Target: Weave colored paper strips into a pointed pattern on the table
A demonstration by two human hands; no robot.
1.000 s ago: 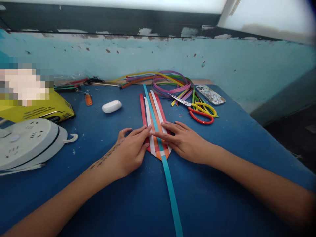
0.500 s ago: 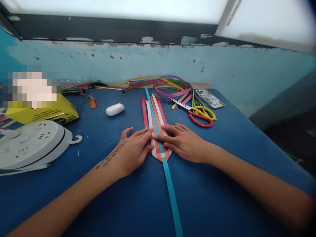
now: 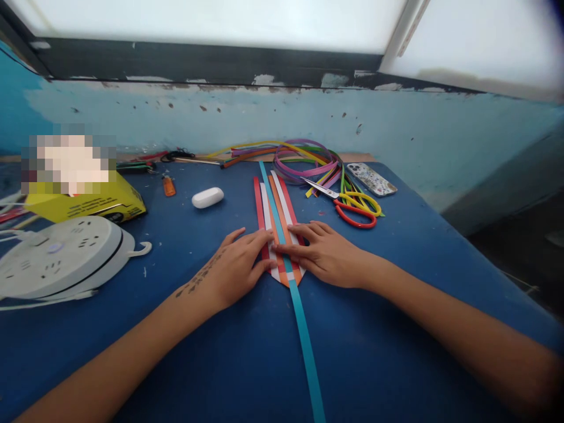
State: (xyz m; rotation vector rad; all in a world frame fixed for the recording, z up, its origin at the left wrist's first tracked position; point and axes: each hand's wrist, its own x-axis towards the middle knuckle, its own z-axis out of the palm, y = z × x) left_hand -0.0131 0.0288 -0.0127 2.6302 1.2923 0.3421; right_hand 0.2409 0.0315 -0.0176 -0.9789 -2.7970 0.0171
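A woven piece of red, white and orange strips [image 3: 282,202] lies flat on the blue table, its pointed end toward me. Down its middle runs a long turquoise strip [image 3: 304,335], which stretches on to the bottom edge of view. On the left side of the weave rests my left hand [image 3: 240,267], open, thumb and fingertips touching the strips. From the right, my right hand [image 3: 330,252] lies over the weave with fingers spread, one fingertip reaching across the turquoise strip. Parts of the weave under both hands are hidden.
Scissors [image 3: 356,218] with red and yellow handles lie beyond my right hand, near coiled coloured strips [image 3: 308,155] and a phone [image 3: 372,179]. A white case [image 3: 208,197], an orange lighter-like object [image 3: 168,185], a yellow box [image 3: 88,202] and a round power-socket reel [image 3: 61,252] stand leftward.
The view has shifted slightly, so the background sits a little lower. Both hands stay on the weave in nearly the same places.
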